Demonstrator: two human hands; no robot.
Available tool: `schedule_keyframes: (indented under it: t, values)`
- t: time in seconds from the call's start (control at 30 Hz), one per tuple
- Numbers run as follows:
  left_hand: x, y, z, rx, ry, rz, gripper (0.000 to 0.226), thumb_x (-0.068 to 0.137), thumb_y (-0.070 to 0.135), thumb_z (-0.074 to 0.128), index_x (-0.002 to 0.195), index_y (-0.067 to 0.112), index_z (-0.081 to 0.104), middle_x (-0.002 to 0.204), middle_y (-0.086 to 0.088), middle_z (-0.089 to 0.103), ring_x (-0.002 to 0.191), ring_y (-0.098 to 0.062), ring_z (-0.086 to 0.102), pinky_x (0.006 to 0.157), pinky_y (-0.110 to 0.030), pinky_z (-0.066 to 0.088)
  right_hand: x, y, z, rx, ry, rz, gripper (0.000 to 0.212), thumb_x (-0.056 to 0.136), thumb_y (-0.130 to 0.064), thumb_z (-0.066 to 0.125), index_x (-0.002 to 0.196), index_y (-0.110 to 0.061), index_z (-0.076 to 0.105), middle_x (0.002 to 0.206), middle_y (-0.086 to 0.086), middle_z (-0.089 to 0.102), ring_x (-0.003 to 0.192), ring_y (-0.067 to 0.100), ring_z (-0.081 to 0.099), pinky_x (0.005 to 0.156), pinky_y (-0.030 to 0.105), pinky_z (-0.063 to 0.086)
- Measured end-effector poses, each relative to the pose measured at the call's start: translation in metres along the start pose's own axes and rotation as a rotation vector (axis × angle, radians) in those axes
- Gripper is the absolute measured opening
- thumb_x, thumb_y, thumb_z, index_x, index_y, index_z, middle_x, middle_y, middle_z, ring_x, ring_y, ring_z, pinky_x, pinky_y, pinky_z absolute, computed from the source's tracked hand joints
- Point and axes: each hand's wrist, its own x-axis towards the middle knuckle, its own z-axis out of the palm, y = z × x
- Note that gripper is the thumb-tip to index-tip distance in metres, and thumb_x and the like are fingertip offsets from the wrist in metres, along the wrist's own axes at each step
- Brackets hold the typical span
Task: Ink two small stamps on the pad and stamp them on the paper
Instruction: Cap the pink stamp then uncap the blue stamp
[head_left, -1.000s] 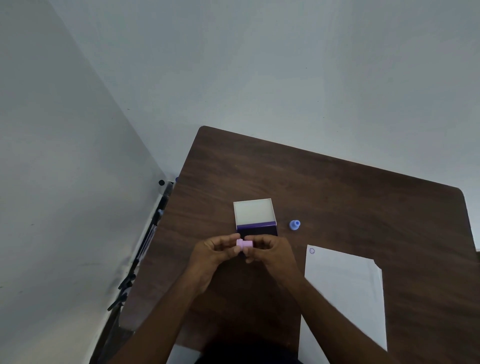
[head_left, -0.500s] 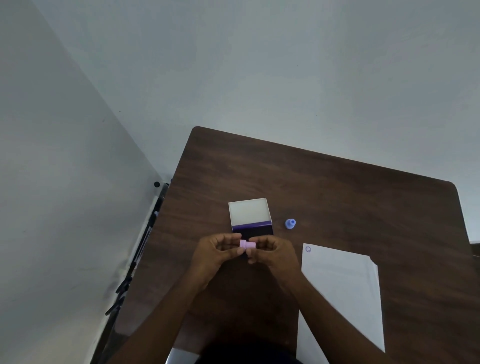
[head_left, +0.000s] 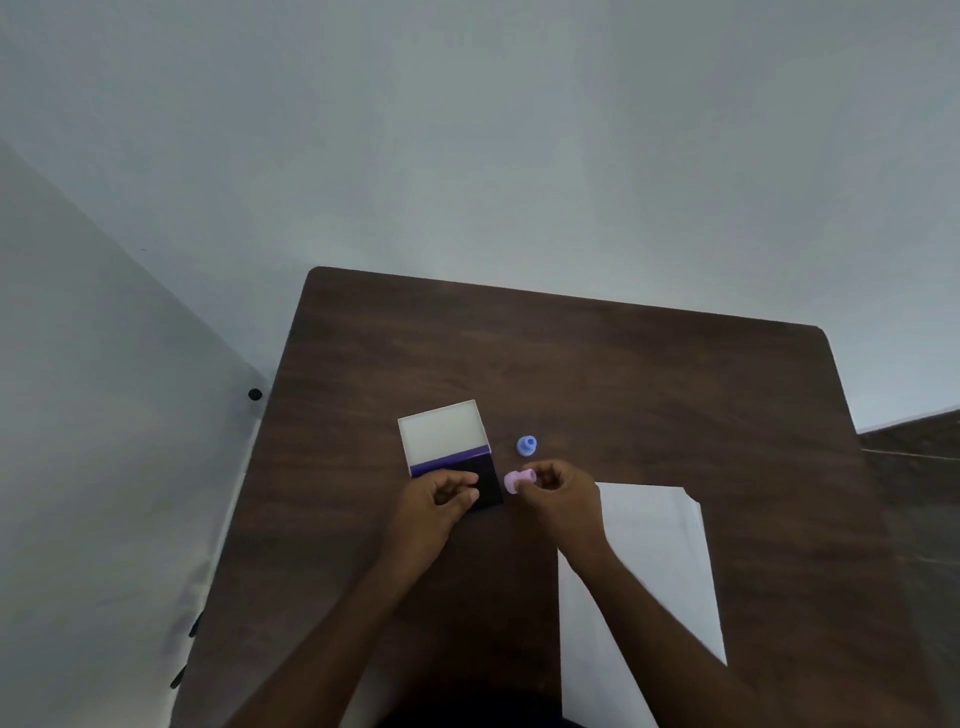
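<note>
A small pink stamp (head_left: 518, 480) lies sideways in the fingertips of my right hand (head_left: 562, 499), just right of the ink pad. The open ink pad (head_left: 488, 480) shows a dark inking face, with its white lid (head_left: 444, 431) flipped up behind it. My left hand (head_left: 435, 506) rests on the pad's near left part, fingers curled on its edge. A small blue stamp (head_left: 526, 445) stands upright on the table right of the lid. White paper (head_left: 649, 561) lies to the right, partly under my right forearm; its top-left corner is hidden by my right hand.
The dark brown wooden table (head_left: 571, 364) stands against a pale wall. Its left edge runs close to a white surface with a black knob (head_left: 254, 394). Another dark surface (head_left: 909, 467) adjoins at the right.
My hands have parted: the right one carried the pink stamp to the right of the pad, and the left one dropped onto the ink pad. The camera tilted slightly.
</note>
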Motion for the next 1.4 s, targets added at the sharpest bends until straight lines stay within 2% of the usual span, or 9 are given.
schedule_keyframes:
  t: [0.1,0.17,0.23,0.33,0.67,1.1,1.2,1.3,1.4]
  values:
    - [0.011,0.011,0.022,0.104,-0.014,0.026,0.023,0.088,0.019,0.066,0.111,0.024,0.067,0.106,0.011,0.068,0.092,0.001,0.06,0.082,-0.018,0.049,0.013,0.007,-0.011,-0.074,0.086,-0.018,0.009,0.082,-0.032,0.07,0.076,-0.027,0.067,0.072,-0.013,0.066,0.069,0.005,0.062,0.059,0.011,0.043]
    - [0.016,0.017,0.034,0.183,-0.003,0.05,0.026,0.088,0.02,0.066,0.115,0.024,0.065,0.106,0.015,0.065,0.088,0.007,0.057,0.075,-0.011,0.043,0.021,0.009,-0.017,-0.148,0.108,-0.045,0.013,0.086,-0.03,0.065,0.078,-0.021,0.068,0.074,-0.007,0.066,0.069,0.007,0.061,0.063,0.016,0.047]
    - [0.02,0.022,0.045,0.223,0.009,0.073,0.031,0.087,0.019,0.067,0.117,0.024,0.063,0.103,0.016,0.062,0.084,0.01,0.054,0.068,-0.007,0.038,0.029,0.01,-0.02,-0.248,0.118,-0.097,0.016,0.088,-0.028,0.062,0.077,-0.018,0.067,0.072,-0.008,0.062,0.066,0.005,0.057,0.061,0.014,0.04]
    - [0.027,0.026,0.055,0.252,0.007,0.068,0.033,0.087,0.017,0.067,0.119,0.021,0.062,0.107,0.009,0.067,0.084,0.007,0.055,0.068,-0.007,0.038,0.04,0.009,-0.019,-0.333,0.13,-0.1,0.017,0.09,-0.028,0.059,0.082,-0.014,0.065,0.078,-0.006,0.058,0.07,0.006,0.052,0.059,0.011,0.034]
    - [0.035,0.026,0.058,0.288,0.025,0.039,0.033,0.089,0.015,0.065,0.121,0.015,0.063,0.113,0.0,0.069,0.098,-0.007,0.061,0.088,-0.021,0.045,0.058,0.017,-0.011,-0.37,0.064,-0.073,0.022,0.093,-0.035,0.054,0.084,-0.016,0.061,0.089,0.003,0.064,0.073,0.009,0.053,0.066,0.017,0.037]
    - [0.036,0.024,0.053,0.223,0.05,0.019,0.031,0.087,0.014,0.067,0.118,0.016,0.065,0.105,0.004,0.07,0.086,0.001,0.06,0.068,-0.007,0.039,0.065,0.009,-0.011,-0.618,0.126,-0.375,0.021,0.088,-0.034,0.056,0.104,-0.022,0.064,0.108,-0.005,0.065,0.099,0.011,0.051,0.086,0.017,0.031]
    - [0.035,0.023,0.05,0.213,0.051,0.031,0.031,0.087,0.013,0.068,0.117,0.015,0.065,0.103,0.004,0.07,0.087,0.001,0.061,0.069,-0.007,0.04,0.065,0.004,-0.007,-0.605,0.109,-0.438,0.027,0.087,-0.033,0.06,0.108,-0.018,0.065,0.11,0.0,0.067,0.101,0.015,0.053,0.088,0.022,0.032]
    - [0.034,0.023,0.048,0.2,0.048,0.023,0.032,0.087,0.013,0.067,0.119,0.015,0.065,0.102,0.004,0.07,0.09,-0.002,0.062,0.075,-0.011,0.043,0.065,0.0,-0.003,-0.695,0.099,-0.49,0.024,0.085,-0.032,0.061,0.102,-0.015,0.066,0.103,0.004,0.068,0.095,0.018,0.052,0.083,0.027,0.04]
    - [0.032,0.024,0.046,0.205,0.053,0.022,0.033,0.087,0.013,0.067,0.119,0.015,0.065,0.103,0.005,0.069,0.089,-0.001,0.061,0.072,-0.009,0.042,0.066,-0.002,0.0,-0.791,0.072,-0.515,0.02,0.085,-0.03,0.06,0.094,-0.014,0.067,0.098,0.005,0.066,0.09,0.016,0.048,0.075,0.026,0.039]
